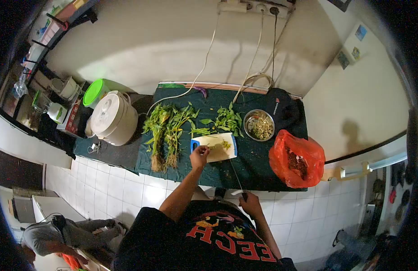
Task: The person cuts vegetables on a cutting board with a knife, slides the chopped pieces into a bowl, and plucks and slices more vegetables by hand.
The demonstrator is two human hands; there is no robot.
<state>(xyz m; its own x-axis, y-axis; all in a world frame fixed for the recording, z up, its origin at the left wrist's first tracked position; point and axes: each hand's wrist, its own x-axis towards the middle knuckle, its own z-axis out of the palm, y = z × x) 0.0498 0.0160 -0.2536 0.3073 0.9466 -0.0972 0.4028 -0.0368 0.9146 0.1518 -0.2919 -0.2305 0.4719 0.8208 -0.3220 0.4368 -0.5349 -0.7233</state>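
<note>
A rice cooker to my left, a pale wall in front of me.
Just beside the cooker I see a tub with a bright green lid, and farther left a blender near a loaded wall shelf. High ahead of me is a socket strip — a white cord hangs from it. On my right stands a white panel bearing small pictures; behind my left side, a person in grey — on white floor tiles.
</note>
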